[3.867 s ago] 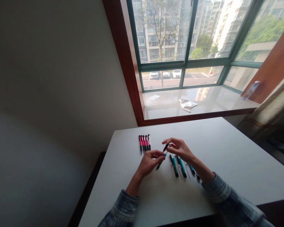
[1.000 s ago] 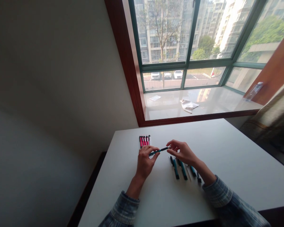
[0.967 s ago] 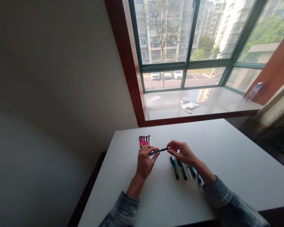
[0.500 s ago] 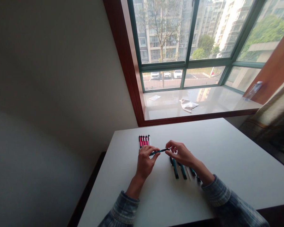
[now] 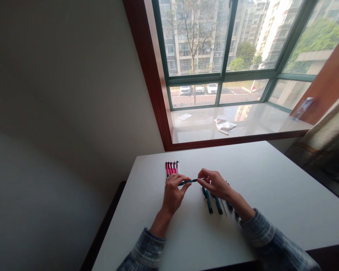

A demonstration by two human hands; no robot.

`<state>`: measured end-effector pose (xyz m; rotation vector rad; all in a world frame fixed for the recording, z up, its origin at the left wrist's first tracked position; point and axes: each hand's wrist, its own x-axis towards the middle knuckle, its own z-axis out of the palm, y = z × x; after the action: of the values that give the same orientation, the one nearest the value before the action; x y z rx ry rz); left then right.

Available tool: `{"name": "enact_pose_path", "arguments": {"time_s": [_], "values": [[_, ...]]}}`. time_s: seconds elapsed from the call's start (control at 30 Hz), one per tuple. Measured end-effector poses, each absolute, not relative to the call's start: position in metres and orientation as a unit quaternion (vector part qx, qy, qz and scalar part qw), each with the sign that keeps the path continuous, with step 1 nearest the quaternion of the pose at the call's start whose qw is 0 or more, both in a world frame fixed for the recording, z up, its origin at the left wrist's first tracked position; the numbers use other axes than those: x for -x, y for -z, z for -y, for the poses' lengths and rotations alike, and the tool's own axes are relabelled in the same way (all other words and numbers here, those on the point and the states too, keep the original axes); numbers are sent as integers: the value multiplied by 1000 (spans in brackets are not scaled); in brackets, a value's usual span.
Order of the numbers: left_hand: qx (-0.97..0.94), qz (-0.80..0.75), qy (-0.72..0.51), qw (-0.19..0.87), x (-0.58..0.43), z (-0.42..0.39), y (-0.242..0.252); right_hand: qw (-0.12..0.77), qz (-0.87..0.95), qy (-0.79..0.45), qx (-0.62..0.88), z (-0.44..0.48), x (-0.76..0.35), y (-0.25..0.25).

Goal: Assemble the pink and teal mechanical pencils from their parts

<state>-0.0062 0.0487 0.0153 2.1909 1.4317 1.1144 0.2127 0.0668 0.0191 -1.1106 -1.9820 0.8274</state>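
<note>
Between my two hands, above the white table, a dark teal pen (image 5: 188, 182) lies nearly level. My left hand (image 5: 174, 191) is closed round its teal barrel. At the black end, my right hand (image 5: 214, 183) pinches with thumb and fingers, hiding the tip. Beyond my left hand a row of several pink-red pens (image 5: 171, 168) lies side by side, their lower ends covered by the hand. Teal and black pen parts (image 5: 208, 202) rest below my right hand, with thin clear tubes or refills (image 5: 224, 207) among them. My right wrist partly covers further dark parts.
The white table (image 5: 197, 241) runs up to the wall and a window ledge (image 5: 197, 131). On the ledge lie a crumpled white cloth (image 5: 225, 125), a piece of paper (image 5: 184, 117) and a clear bottle (image 5: 302, 108). A curtain (image 5: 322, 131) hangs at the right.
My right hand's fingers have closed in a little more on the pen's black end. The left hand and the pens on the table stay in place.
</note>
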Motion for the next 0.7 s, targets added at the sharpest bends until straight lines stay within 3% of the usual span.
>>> {"name": "enact_pose_path", "arguments": {"time_s": [0.7], "values": [[-756, -495, -390, 177, 6, -50, -15, 309, 792, -278, 447, -66, -213, -17]]}}
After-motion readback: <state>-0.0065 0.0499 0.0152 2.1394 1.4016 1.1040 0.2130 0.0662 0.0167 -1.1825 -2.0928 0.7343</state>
